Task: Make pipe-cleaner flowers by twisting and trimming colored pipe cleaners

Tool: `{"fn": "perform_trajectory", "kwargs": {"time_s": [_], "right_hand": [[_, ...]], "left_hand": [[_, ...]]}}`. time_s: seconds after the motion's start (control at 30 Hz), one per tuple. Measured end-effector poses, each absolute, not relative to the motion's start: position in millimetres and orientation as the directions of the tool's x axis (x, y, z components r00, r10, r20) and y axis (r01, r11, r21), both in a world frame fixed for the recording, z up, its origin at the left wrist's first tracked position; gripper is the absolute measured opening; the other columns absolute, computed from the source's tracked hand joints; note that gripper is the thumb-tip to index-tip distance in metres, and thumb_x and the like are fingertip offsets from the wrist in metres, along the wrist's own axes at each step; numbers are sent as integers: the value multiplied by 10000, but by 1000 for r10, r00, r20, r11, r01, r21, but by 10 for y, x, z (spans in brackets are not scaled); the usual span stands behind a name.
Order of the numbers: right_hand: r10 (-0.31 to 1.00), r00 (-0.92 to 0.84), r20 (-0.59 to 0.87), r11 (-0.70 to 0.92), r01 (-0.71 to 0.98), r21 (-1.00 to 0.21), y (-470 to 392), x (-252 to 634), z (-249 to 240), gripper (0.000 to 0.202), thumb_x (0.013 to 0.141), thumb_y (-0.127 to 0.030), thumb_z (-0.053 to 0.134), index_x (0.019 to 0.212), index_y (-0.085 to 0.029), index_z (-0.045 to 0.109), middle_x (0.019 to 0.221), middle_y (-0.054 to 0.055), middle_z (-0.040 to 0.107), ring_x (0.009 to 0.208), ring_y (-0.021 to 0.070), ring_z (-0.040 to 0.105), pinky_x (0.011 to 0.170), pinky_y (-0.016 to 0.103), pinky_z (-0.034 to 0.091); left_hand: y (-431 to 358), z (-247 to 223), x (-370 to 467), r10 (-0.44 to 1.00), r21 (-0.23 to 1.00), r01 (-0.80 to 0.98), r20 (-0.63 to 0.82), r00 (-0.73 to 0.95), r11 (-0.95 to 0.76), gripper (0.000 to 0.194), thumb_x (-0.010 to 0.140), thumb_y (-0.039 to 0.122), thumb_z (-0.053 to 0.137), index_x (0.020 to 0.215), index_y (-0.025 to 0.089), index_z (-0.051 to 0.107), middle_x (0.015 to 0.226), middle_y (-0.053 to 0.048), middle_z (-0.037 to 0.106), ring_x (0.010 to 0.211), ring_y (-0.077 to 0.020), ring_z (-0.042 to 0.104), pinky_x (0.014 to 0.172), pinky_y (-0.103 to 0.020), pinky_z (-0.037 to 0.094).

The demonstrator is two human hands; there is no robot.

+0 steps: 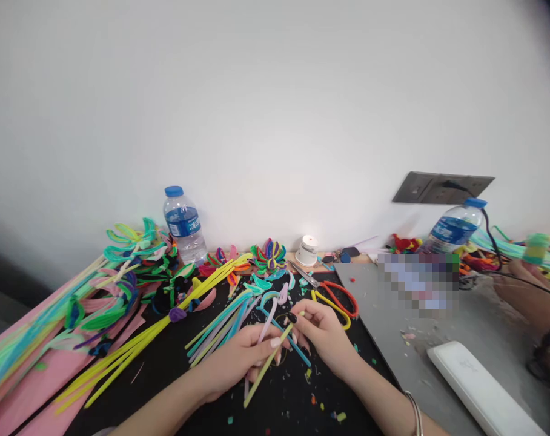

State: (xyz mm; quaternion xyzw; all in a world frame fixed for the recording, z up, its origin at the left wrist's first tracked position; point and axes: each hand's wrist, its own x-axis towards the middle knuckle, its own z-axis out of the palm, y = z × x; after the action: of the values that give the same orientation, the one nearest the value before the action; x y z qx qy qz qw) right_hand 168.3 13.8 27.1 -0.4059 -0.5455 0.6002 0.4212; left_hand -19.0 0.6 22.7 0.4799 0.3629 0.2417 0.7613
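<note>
My left hand [241, 357] grips a yellow-green pipe cleaner [268, 363] together with a pale pink one [268, 324], low over the black mat [166, 375]. My right hand [323, 333] pinches the upper end of the yellow-green pipe cleaner between thumb and fingers. A blue pipe cleaner [297, 350] lies under both hands. Loose teal and blue pipe cleaners [220, 321] fan out to the left of my hands. Scissors with red and yellow handles [334, 297] lie just beyond my right hand.
Finished pipe-cleaner flowers [134, 266] and long yellow stems [134, 348] cover the left side. Two water bottles [184, 224] [454, 229] stand by the wall, beside a white tape roll [308, 249]. A white flat device [479, 387] lies on a grey board [438, 339]. Another person's arm [538, 315] is at the right edge.
</note>
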Motion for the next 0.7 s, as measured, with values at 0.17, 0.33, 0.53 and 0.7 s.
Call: {"fn": "perform_trajectory", "kwargs": {"time_s": [0.17,0.33,0.53,0.7], "right_hand": [[984,-175,-16,-35,-103,-994,204,1729,256,271,767,-402,643,759,-139,580,552,-41,536,406,44,388,404,180,266],[979,-198,-52,-84,-156,-984,244,1765,265,219,741,-335,686,781,-131,618,547,-45,533,419,38,388,406,169,272],[971,-217,-100,-175,-362,-916,261,1775,286,247,699,-338,725,711,-150,565,551,-47,552,392,30,378,394,166,336],[943,-274,-190,-256,-231,-939,257,1774,231,277,645,-345,752,674,-140,568,505,-34,568,433,66,497,437,179,423]], "left_hand": [[-13,191,-160,735,857,-148,-319,599,493,334,852,461,515,945,156,614,820,-6,477,570,-68,325,488,-178,273],[17,125,-189,787,922,-20,-320,528,387,326,847,443,525,843,138,640,657,26,444,603,-95,393,574,-209,305],[54,62,-177,832,925,-24,-330,445,380,337,791,471,582,771,135,599,615,50,409,563,-90,351,535,-202,274],[38,98,-168,821,916,-51,-330,465,397,322,756,462,620,715,152,546,604,66,389,534,-76,321,504,-187,257]]}}
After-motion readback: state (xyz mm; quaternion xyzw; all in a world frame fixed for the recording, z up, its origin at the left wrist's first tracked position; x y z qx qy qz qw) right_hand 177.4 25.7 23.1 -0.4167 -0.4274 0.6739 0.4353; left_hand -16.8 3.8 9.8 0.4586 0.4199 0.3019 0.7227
